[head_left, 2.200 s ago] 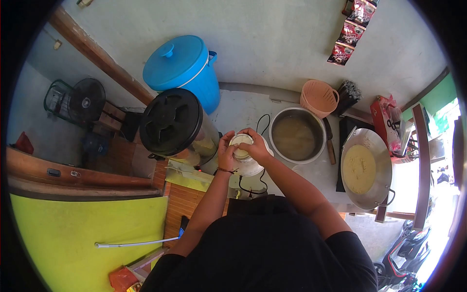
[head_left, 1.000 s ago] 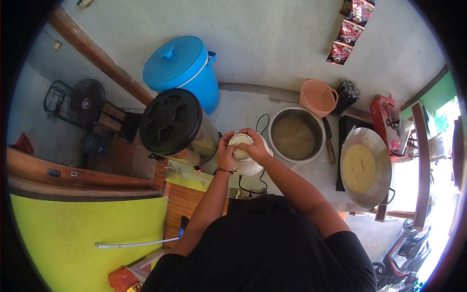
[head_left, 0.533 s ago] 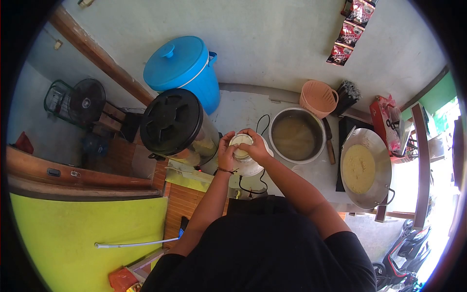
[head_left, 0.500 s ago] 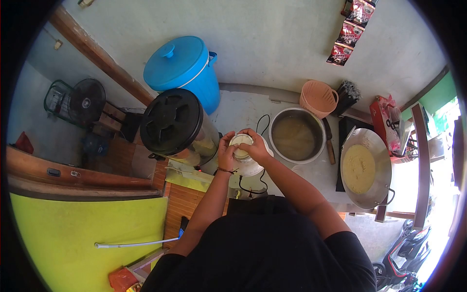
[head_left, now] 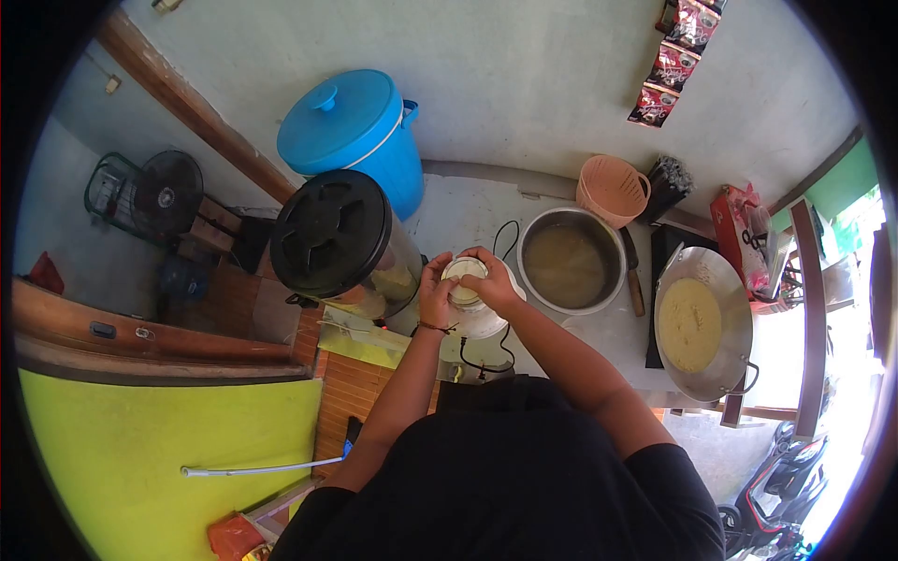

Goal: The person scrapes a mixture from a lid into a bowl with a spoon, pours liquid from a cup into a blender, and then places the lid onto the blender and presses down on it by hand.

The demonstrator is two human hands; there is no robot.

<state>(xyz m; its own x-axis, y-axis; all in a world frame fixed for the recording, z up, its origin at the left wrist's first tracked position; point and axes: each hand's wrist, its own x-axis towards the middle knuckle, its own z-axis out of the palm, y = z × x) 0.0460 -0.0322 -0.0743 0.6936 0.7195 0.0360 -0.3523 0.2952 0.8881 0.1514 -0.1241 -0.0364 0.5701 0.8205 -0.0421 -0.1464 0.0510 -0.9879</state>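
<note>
A blender jar (head_left: pixel 465 271) with a pale round top stands over a white blender base (head_left: pixel 486 323), from which a black cord runs. My left hand (head_left: pixel 436 292) is wrapped round the jar's left side near the rim, its thumb over the top. On the right side, my right hand (head_left: pixel 494 282) curls round the same rim, thumb also resting across it. Most of the jar below the rim is hidden by my hands. Just right of it sits a steel pot (head_left: pixel 572 260) of cloudy liquid.
Left stands a clear container with a black lid (head_left: pixel 329 232), with a blue lidded bucket (head_left: pixel 351 131) behind. A knife (head_left: pixel 635 280) lies right of the pot. Beyond are a pink basket (head_left: pixel 613 187) and a wok (head_left: pixel 739 337) holding pale yellow batter.
</note>
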